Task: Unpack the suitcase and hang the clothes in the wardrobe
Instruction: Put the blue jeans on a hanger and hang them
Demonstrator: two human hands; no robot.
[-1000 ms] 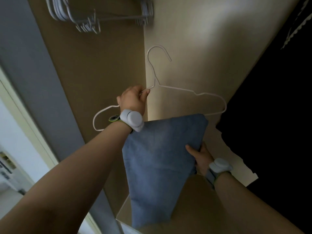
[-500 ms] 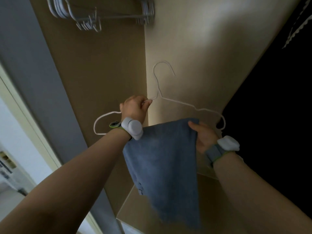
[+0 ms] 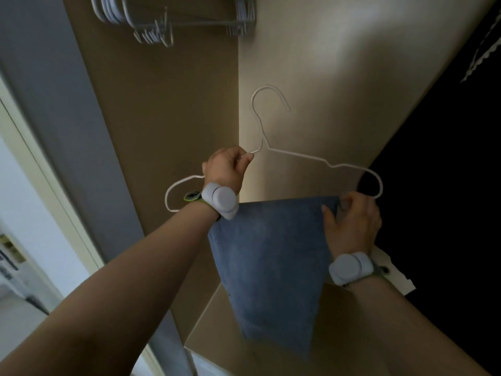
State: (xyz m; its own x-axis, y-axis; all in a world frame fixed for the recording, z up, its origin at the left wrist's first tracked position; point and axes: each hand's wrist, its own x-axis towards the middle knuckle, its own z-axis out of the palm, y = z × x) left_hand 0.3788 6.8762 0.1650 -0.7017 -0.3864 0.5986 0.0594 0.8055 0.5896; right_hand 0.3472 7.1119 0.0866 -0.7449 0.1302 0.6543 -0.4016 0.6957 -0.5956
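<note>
Inside the wardrobe I hold up a white wire hanger, hook pointing up. My left hand grips its left shoulder wire just below the neck. A folded blue denim garment hangs down from the hanger's bottom bar, its fold level with the bar. My right hand pinches the garment's upper right corner near the hanger's right end, thumb on the front of the cloth. The bar itself is hidden by the cloth.
Several empty white hangers hang on the rail at the top. The brown side panel and pale back wall enclose the space. A dark garment fills the right. A shelf lies below.
My right hand rose from under the garment to its top right corner. The denim now hangs straight from the bar instead of bunched. The hanger shifted slightly lower.
</note>
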